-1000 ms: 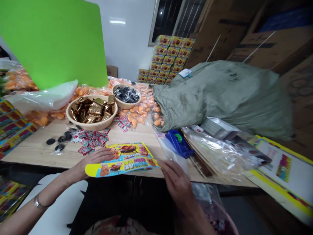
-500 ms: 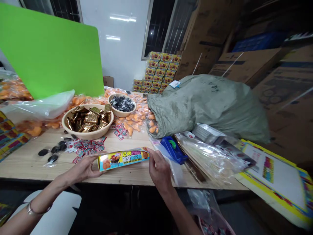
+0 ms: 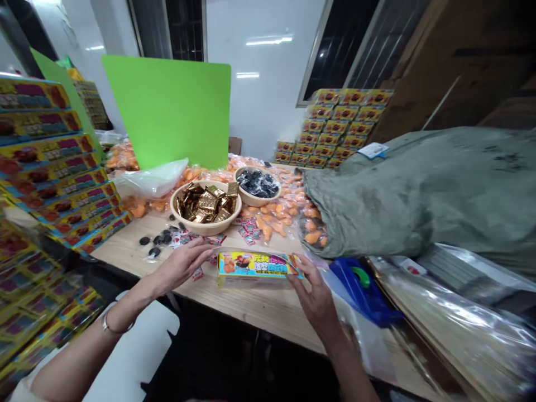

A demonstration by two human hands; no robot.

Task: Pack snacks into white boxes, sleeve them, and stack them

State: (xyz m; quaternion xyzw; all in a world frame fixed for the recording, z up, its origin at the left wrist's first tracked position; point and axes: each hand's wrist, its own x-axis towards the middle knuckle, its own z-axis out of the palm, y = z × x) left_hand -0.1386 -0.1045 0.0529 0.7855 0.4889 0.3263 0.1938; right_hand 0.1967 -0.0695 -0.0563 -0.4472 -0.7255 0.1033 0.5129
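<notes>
A yellow printed card box (image 3: pixel 255 264), folded into a long flat shape, lies at the table's front between my hands. My right hand (image 3: pixel 312 293) grips its right end. My left hand (image 3: pixel 182 265) has its fingers extended at the box's left end, touching it or almost touching it. Small red sachets (image 3: pixel 249 230) and black wrapped pieces (image 3: pixel 157 240) lie just beyond the box on the wooden table (image 3: pixel 251 312).
Beyond stand a bowl of gold sachets (image 3: pixel 201 229) and a bowl of dark packets (image 3: pixel 251 200) among orange packets (image 3: pixel 285 206). A grey-green sack (image 3: pixel 427 190) fills the right. A blue tape dispenser (image 3: pixel 362 290) sits near my right hand. Printed cards (image 3: pixel 54 167) are stacked left.
The flat yellow card has been folded into a long box. My hands have drawn closer around it, and the view has swung to the left.
</notes>
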